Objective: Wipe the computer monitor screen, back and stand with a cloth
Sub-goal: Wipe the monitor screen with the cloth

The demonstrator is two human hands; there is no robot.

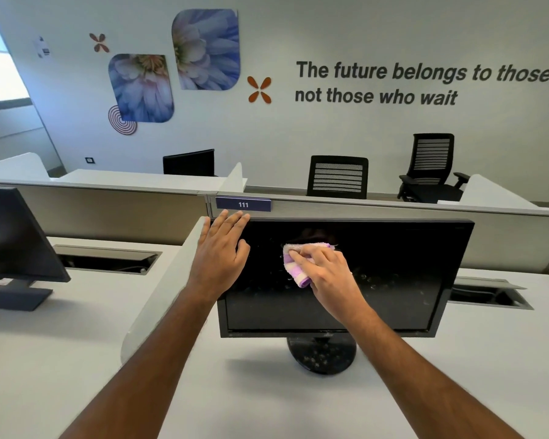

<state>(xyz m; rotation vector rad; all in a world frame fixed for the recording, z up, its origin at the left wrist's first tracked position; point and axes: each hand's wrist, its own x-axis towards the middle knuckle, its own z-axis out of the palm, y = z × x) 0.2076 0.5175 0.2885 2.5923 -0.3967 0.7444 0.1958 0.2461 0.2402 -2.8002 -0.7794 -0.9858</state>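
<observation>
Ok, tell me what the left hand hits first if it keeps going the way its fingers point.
Probably the grey partition behind the monitor, near the 111 sign. The left hand points there, though depth is unclear.

Black flat monitor [377, 280], upright on a round black stand [322, 354] in the middle of the white desk [457, 375]. Dark, switched-off screen, speckled with smudges and dust; stand base spotted too. Pink-and-white striped cloth [293, 264], bunched, pressed flat against the upper left part of the monitor's screen.
</observation>
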